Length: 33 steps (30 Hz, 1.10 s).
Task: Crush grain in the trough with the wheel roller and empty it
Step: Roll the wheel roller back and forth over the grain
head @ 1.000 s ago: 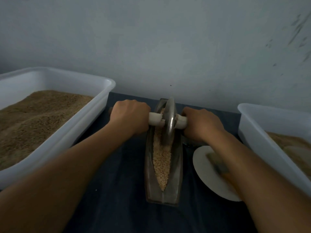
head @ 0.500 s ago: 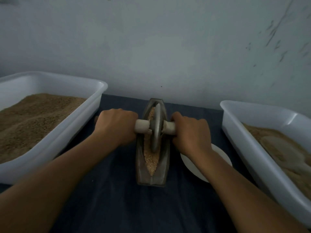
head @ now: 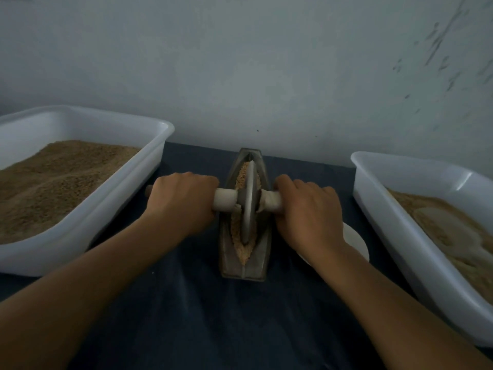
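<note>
A narrow boat-shaped metal trough [head: 243, 268] lies lengthwise on the dark cloth, holding pale grain [head: 241, 177]. The metal wheel roller [head: 248, 204] stands upright in the trough, near its middle. A pale wooden axle runs through the wheel on both sides. My left hand [head: 181, 201] grips the left end of the axle. My right hand [head: 306, 206] grips the right end. Both fists sit just outside the trough walls.
A white tub [head: 80, 228] of brown grain stands at the left. Another white tub [head: 394, 236] with ground meal stands at the right. A white plate [head: 356, 239] lies under my right wrist. The wall is close behind the trough.
The wheel has rolled along the trough towards me, from the far end to about the middle. Both hands kept their grip on the axle. The camera view has shifted.
</note>
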Tool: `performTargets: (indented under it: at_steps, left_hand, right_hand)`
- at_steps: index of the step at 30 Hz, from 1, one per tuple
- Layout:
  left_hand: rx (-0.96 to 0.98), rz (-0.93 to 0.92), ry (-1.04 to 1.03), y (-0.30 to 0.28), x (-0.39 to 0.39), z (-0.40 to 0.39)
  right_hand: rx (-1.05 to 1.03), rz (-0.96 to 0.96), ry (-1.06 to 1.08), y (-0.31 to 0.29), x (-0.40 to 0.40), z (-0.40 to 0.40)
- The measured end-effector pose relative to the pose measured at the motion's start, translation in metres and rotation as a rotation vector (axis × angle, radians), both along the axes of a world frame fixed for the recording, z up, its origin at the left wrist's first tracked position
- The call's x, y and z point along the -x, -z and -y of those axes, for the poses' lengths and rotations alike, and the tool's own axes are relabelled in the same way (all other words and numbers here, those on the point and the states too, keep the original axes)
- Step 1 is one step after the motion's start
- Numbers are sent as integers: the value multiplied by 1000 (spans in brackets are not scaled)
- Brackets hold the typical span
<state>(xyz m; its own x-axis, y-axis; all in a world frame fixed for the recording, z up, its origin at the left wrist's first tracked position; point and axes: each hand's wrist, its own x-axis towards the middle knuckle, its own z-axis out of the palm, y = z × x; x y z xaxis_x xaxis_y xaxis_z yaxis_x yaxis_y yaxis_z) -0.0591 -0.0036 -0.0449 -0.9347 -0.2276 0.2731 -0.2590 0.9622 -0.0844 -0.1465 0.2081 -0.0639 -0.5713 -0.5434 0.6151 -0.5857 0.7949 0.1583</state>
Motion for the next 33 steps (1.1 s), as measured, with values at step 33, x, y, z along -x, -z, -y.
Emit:
performTargets:
  at_steps: [33]
  left_hand:
    - [12, -34, 36, 5, 32, 13]
  right_hand:
    - [-52, 167, 49, -6, 25, 13]
